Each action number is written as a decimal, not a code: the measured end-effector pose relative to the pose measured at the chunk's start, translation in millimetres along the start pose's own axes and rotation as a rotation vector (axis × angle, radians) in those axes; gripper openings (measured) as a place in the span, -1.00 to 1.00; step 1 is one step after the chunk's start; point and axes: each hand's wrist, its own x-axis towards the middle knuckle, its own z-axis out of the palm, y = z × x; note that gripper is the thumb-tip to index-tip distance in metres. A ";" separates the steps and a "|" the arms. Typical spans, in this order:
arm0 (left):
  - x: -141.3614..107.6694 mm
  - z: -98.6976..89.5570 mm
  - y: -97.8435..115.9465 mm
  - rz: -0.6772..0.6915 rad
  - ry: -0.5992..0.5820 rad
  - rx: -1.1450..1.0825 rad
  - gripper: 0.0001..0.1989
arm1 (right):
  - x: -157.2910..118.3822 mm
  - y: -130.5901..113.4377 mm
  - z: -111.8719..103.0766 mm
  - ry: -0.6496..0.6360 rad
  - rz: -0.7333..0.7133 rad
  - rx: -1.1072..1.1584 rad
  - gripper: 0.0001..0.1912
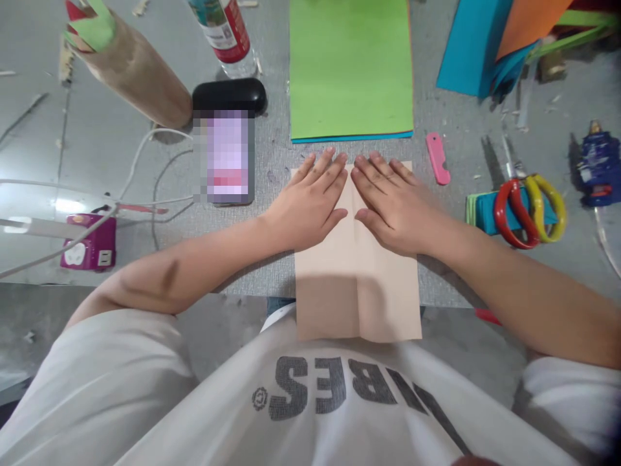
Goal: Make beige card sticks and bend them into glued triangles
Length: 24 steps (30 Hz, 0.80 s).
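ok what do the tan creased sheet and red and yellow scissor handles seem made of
Tan creased rectangular sheet: looks like matte paper, perhaps thin card, since it holds a fold line. Red and yellow looped scissor handles: probably smooth plastic, from their even colour and slight shine.

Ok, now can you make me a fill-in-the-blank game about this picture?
1. The left hand and the right hand lie palm ____ on the tan sheet.
2. The paper stack beyond both hands is coloured ____ on top.
3. The scissors have handles in red and ____.

Missing words: down; green; yellow.
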 end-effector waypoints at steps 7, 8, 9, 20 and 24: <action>-6.3 3.0 9.9 -0.024 -0.034 0.059 -0.14 | 1.1 0.9 4.3 -0.015 0.042 -0.070 -0.04; -6.8 5.8 8.9 -0.025 -0.032 0.069 -0.13 | 1.4 0.2 4.5 -0.017 0.050 -0.072 -0.03; -7.1 8.3 7.6 -0.025 -0.032 0.077 -0.12 | 1.7 -0.4 4.7 -0.019 0.058 -0.073 -0.02; -9.2 14.3 3.4 -0.017 -0.019 0.089 -0.11 | -0.7 -3.9 12.5 -0.011 0.090 -0.064 0.08; -9.6 14.3 3.0 -0.019 -0.031 0.087 -0.09 | -1.4 -6.5 13.4 -0.004 0.098 -0.054 0.10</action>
